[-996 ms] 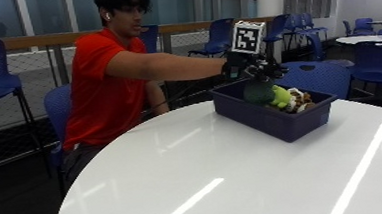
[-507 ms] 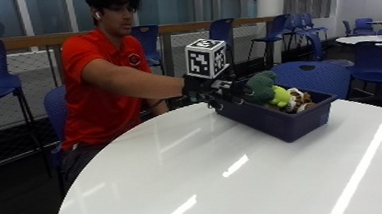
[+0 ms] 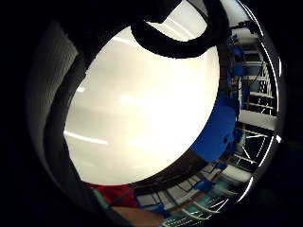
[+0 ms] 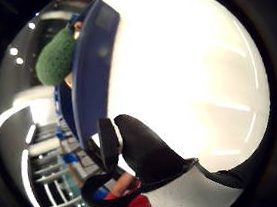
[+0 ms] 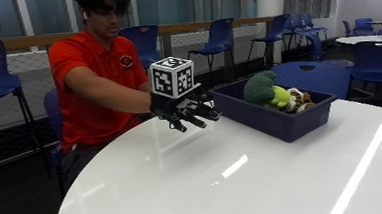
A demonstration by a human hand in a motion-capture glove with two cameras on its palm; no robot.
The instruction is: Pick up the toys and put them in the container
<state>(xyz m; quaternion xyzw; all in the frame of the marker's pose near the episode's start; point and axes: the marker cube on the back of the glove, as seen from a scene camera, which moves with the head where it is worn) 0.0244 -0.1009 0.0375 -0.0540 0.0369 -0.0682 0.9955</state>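
Toys (image 5: 275, 94) sit piled in the blue bin (image 5: 272, 118) at the right middle of the frame. Gloved right hand (image 5: 183, 111) hovers just left of it, fingers relaxed, holding nothing. Bumping the bin could tip the top toys out.
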